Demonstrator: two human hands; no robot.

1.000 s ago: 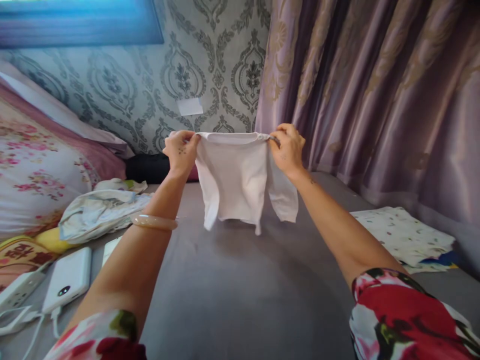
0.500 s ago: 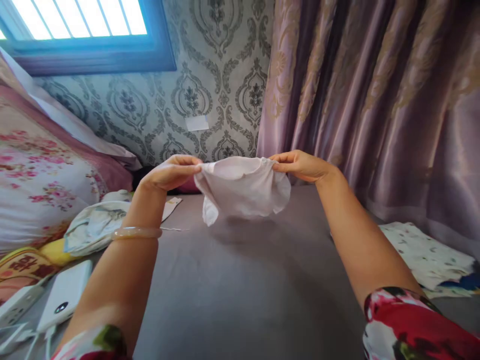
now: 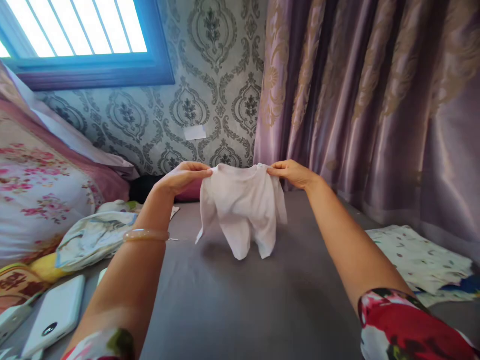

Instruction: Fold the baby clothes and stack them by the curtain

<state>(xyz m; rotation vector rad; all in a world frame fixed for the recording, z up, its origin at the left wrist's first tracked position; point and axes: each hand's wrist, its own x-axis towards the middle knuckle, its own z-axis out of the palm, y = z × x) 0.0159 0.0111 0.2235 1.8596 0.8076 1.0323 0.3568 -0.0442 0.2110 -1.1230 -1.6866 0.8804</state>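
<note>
A small white baby romper (image 3: pixel 242 202) with long sleeves and two legs hangs between my hands, its neckline at the top. My left hand (image 3: pixel 183 176) is closed, pinching the garment at the shoulder on the left. At the opposite shoulder, my right hand (image 3: pixel 292 172) grips the cloth between thumb and fingers. The legs dangle over the grey sheet (image 3: pixel 240 305); I cannot tell whether their ends touch it.
To the left lie a crumpled white cloth with blue edging (image 3: pixel 93 235), a yellow item (image 3: pixel 48 267) and a white power bank (image 3: pixel 56 315). Patterned folded clothes (image 3: pixel 420 255) are on the right. A floral pillow (image 3: pixel 41 200), patterned wall and purple curtain (image 3: pixel 356 100) border the bed.
The romper has swung from a bunched, lifted shape to hanging down, its sleeves and legs now showing. Both hands keep their hold and sit slightly closer together and lower in view.
</note>
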